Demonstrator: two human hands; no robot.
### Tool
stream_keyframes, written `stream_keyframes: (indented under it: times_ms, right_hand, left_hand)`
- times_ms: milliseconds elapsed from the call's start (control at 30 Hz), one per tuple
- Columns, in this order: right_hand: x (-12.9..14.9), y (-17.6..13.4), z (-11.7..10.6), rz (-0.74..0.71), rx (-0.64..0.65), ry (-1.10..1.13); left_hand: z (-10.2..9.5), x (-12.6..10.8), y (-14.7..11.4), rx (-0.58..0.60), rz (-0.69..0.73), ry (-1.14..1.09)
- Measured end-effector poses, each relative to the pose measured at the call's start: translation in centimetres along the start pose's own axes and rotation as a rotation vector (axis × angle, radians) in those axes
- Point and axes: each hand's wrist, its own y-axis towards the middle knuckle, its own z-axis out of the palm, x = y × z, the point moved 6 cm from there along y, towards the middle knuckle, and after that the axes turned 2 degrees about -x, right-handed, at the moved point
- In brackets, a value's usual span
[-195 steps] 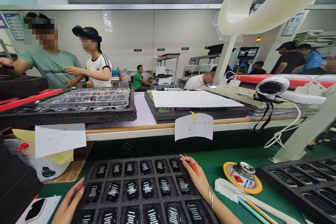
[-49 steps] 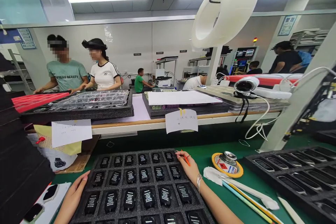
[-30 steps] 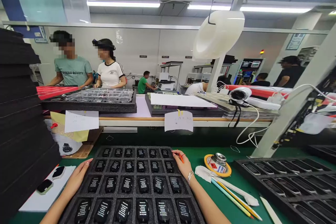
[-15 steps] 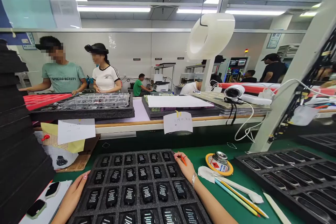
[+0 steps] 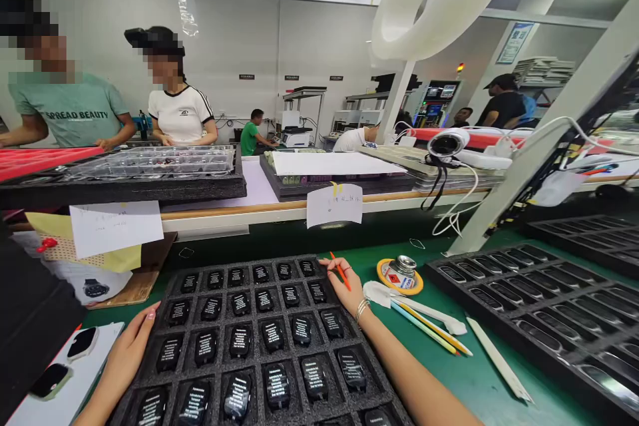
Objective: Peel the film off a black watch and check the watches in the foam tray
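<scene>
1. Since half a second ago both hands hold their places; only the view dips
2. The left hand lies flat and open on the black foam tray, empty
3. The right hand pinches what looks like an orange pencil at the tray's far right corner
4. The tray sits on the green mat, its pockets filled with labelled black watch bodies

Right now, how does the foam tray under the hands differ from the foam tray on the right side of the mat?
The near foam tray holds small black devices with white-printed labels in squarish pockets; the right foam tray has long narrow pockets with glossy dark strips. The left hand and right hand, which holds an orange pen, rest on the near tray's edges; no hand touches the right tray. Both are dark foam grids on the green mat.
</scene>
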Motion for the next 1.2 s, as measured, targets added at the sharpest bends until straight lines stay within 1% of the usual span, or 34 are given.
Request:
stream_keyframes:
  times_ms: [33, 67, 100, 167, 200, 233, 267, 300, 333, 400, 467, 533, 600, 667, 767, 867, 967, 1067, 1200]
  right_hand:
    - [1.0, -0.1, -0.1, -0.042, 0.035, -0.031]
    - [2.0, -0.2, 0.0, -0.085, 0.074, -0.065]
    - [3.0, -0.3, 0.0, -0.126, 0.114, -0.099]
    - [4.6, -0.3, 0.3, -0.192, 0.183, -0.165]
    - [5.2, -0.2, 0.5, -0.215, 0.21, -0.195]
    - [5.7, -0.2, 0.7, -0.231, 0.234, -0.222]
    - [6.0, -0.1, 0.8, -0.24, 0.255, -0.245]
    - [6.3, -0.1, 1.0, -0.245, 0.272, -0.265]
    - [6.5, -0.1, 1.1, -0.248, 0.285, -0.281]
    - [6.9, -0.1, 1.1, -0.253, 0.289, -0.301]
    - [7.1, -0.3, 0.9, -0.26, 0.27, -0.306]
    - [7.1, -0.5, 0.7, -0.265, 0.244, -0.303]
    - [7.0, -0.6, 0.5, -0.263, 0.219, -0.295]
    - [6.7, -0.7, 0.3, -0.253, 0.193, -0.285]
    - [6.2, -0.7, 0.1, -0.234, 0.166, -0.27]
    - [6.0, -0.7, 0.1, -0.227, 0.165, -0.264]
    - [5.9, -0.7, 0.2, -0.233, 0.177, -0.26]
    - [5.8, -0.8, 0.3, -0.238, 0.186, -0.267]
    - [6.0, -0.7, 0.2, -0.251, 0.213, -0.291]
  left_hand:
    - [-0.4, -0.7, 0.0, -0.017, 0.071, 0.016]
    - [-0.9, -1.8, 0.0, -0.044, 0.183, 0.046]
    - [-1.5, -3.3, -0.2, -0.08, 0.322, 0.079]
    - [-2.4, -7.1, -1.0, -0.161, 0.616, 0.205]
    - [-2.6, -8.8, -1.4, -0.194, 0.684, 0.236]
    - [-2.6, -10.3, -1.6, -0.204, 0.689, 0.243]
    - [-2.0, -11.8, -1.8, -0.184, 0.674, 0.241]
    - [-0.9, -13.1, -2.0, -0.118, 0.636, 0.231]
    - [0.7, -14.2, -2.3, -0.017, 0.621, 0.231]
    - [5.0, -16.2, -3.4, 0.198, 0.668, 0.271]
    - [9.4, -17.3, -4.5, 0.358, 0.729, 0.376]
    - [13.1, -18.0, -5.0, 0.428, 0.754, 0.414]
    - [16.1, -18.6, -5.0, 0.465, 0.773, 0.445]
    - [18.5, -19.4, -4.8, 0.477, 0.785, 0.47]
    - [20.8, -20.4, -4.5, 0.47, 0.801, 0.495]
    - [21.9, -20.7, -4.6, 0.451, 0.811, 0.509]
    - [22.0, -20.7, -4.7, 0.424, 0.817, 0.51]
    - [21.4, -20.9, -4.7, 0.388, 0.815, 0.502]
    - [19.7, -20.4, -4.3, 0.347, 0.787, 0.503]
